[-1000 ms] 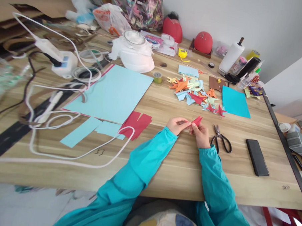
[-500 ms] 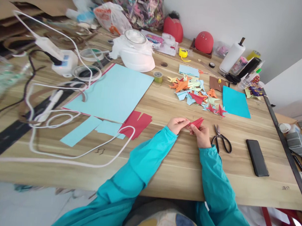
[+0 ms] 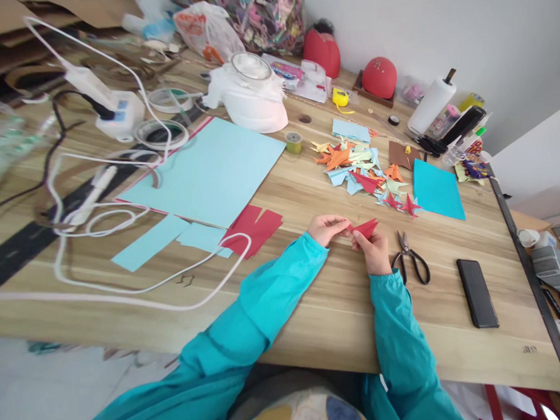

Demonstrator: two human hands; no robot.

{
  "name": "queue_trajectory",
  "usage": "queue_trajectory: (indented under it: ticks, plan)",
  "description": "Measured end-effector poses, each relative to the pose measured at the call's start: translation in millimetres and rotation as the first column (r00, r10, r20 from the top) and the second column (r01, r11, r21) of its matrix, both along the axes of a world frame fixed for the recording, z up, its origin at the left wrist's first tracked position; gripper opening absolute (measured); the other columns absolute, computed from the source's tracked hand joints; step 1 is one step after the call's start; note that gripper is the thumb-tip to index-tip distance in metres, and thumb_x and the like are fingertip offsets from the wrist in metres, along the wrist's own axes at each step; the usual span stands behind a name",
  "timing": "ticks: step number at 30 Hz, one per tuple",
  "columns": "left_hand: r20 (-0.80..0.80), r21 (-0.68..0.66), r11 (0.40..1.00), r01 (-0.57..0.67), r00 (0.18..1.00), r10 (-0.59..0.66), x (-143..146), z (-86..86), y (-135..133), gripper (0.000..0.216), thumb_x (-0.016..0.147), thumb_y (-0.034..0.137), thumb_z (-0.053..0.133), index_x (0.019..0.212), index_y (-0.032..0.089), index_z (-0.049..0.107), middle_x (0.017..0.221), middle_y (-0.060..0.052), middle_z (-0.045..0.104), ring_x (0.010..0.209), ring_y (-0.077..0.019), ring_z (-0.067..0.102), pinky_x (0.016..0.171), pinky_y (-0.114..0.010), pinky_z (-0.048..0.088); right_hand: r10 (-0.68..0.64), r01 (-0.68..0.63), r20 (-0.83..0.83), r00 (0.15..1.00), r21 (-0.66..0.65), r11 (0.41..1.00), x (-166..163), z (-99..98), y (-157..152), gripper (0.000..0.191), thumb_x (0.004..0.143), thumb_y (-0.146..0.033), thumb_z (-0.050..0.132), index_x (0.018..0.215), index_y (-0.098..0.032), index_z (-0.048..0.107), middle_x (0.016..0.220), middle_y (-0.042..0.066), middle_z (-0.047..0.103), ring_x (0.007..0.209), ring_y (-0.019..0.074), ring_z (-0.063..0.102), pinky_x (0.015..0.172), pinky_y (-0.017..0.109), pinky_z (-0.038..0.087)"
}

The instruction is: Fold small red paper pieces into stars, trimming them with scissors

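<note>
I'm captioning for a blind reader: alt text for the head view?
Left hand and right hand hold folded red paper over a table. Beyond lie colourful folded papers; to the right, scissors and a phone.

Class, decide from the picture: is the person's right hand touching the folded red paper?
Touching. The head view shows it: the thumb of the right hand lies against the folded red paper, with no gap between them.

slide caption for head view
Left hand and right hand hold folded red paper near a multicoloured pile of origami
</note>
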State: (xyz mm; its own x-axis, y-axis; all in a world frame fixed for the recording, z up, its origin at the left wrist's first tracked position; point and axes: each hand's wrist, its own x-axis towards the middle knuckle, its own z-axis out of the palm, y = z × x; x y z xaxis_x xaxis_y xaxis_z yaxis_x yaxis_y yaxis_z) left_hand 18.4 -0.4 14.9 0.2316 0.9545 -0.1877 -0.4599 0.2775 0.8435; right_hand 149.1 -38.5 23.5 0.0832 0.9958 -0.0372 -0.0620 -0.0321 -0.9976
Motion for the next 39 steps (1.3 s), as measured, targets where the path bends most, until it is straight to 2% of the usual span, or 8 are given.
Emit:
queue_trajectory:
  ticks: [7, 12, 15, 20, 27, 30, 35, 39]
  plan:
    - [0.073, 0.033, 0.995, 0.091, 0.993, -0.094, -0.4, 0.7, 1.2, 0.031, 0.053, 0.037, 0.072, 0.067, 0.011, 0.063, 0.056, -0.001, 0.062, 0.049, -0.0088, 0.055, 0.055, -0.025, 0.045, 0.002, -0.002, -0.001, 1.000, 0.009, 1.000, -0.3, 1.3, -0.3, 0.021, 0.065, -0.036, 0.067, 0.065, -0.016, 0.060, 0.052, -0.002, 0.058, 0.044, 0.0098, 0.049, 0.046, 0.024, 0.041]
    - [0.114, -0.014, 0.994, 0.109, 0.988, -0.107, -1.4, -0.8, 2.9, 0.035, 0.057, 0.044, 0.068, 0.064, 0.011, 0.061, 0.056, -0.003, 0.061, 0.051, -0.0108, 0.057, 0.056, -0.025, 0.046, -0.005, 0.005, 0.000, 1.000, 0.007, 1.000, -0.8, 1.8, -0.4, 0.021, 0.065, -0.035, 0.066, 0.062, -0.016, 0.059, 0.051, -0.002, 0.056, 0.043, 0.0095, 0.048, 0.045, 0.024, 0.040]
    - [0.046, -0.026, 0.998, 0.062, 0.997, -0.061, -1.2, -0.2, 2.2, 0.036, 0.060, 0.047, 0.065, 0.064, 0.012, 0.061, 0.056, -0.002, 0.061, 0.052, -0.0107, 0.056, 0.057, -0.025, 0.046, -0.015, 0.015, -0.006, 1.000, -0.006, 1.000, -1.3, 2.4, -0.5, 0.022, 0.064, -0.036, 0.066, 0.061, -0.016, 0.058, 0.049, -0.003, 0.056, 0.043, 0.0095, 0.048, 0.045, 0.024, 0.040]
    - [-0.092, 0.066, 0.996, 0.058, 0.994, -0.051, -1.1, -0.3, 0.7, 0.030, 0.057, 0.041, 0.069, 0.061, 0.013, 0.060, 0.054, 0.001, 0.060, 0.052, -0.0102, 0.055, 0.059, -0.025, 0.046, -0.004, 0.004, -0.011, 1.000, -0.014, 1.000, -1.2, 3.0, -0.7, 0.021, 0.063, -0.036, 0.068, 0.063, -0.016, 0.060, 0.050, -0.002, 0.057, 0.044, 0.0098, 0.049, 0.046, 0.024, 0.040]
    - [-0.095, 0.046, 0.997, 0.054, 0.994, -0.050, 1.5, 1.3, -1.3, 0.032, 0.058, 0.043, 0.067, 0.061, 0.012, 0.060, 0.052, 0.000, 0.060, 0.050, -0.0104, 0.056, 0.057, -0.025, 0.047, 0.020, -0.022, -0.084, 0.996, -0.027, 0.999, 0.6, -1.3, -0.7, 0.024, 0.069, -0.039, 0.062, 0.063, -0.016, 0.059, 0.053, -0.001, 0.057, 0.044, 0.0096, 0.049, 0.046, 0.023, 0.041]
    - [-0.109, 0.028, 0.994, 0.103, 0.989, -0.099, 4.1, 3.1, -4.1, 0.031, 0.054, 0.040, 0.071, 0.061, 0.012, 0.060, 0.053, 0.000, 0.061, 0.050, -0.0110, 0.056, 0.058, -0.027, 0.048, 0.014, -0.016, -0.109, 0.994, -0.025, 1.000, 1.1, -3.1, -0.4, 0.023, 0.070, -0.039, 0.061, 0.067, -0.016, 0.058, 0.055, -0.001, 0.059, 0.044, 0.0095, 0.050, 0.046, 0.023, 0.041]
    - [-0.140, 0.101, 0.985, 0.137, 0.982, -0.122, 4.7, 2.9, -6.1, 0.028, 0.053, 0.037, 0.073, 0.061, 0.012, 0.060, 0.053, 0.001, 0.062, 0.052, -0.0115, 0.057, 0.062, -0.028, 0.050, 0.012, -0.015, -0.136, 0.991, -0.016, 1.000, 1.3, -5.2, 0.4, 0.025, 0.073, -0.040, 0.058, 0.065, -0.017, 0.057, 0.054, -0.001, 0.059, 0.042, 0.0091, 0.050, 0.045, 0.023, 0.040]
    - [-0.136, 0.103, 0.987, 0.125, 0.985, -0.110, 5.3, 2.7, -6.3, 0.029, 0.052, 0.038, 0.073, 0.060, 0.012, 0.061, 0.054, 0.001, 0.063, 0.054, -0.0119, 0.059, 0.064, -0.029, 0.051, -0.002, 0.003, -0.107, 0.994, 0.013, 1.000, 1.1, -5.7, 0.7, 0.026, 0.074, -0.040, 0.057, 0.064, -0.016, 0.056, 0.053, -0.002, 0.057, 0.043, 0.0087, 0.049, 0.045, 0.022, 0.040]
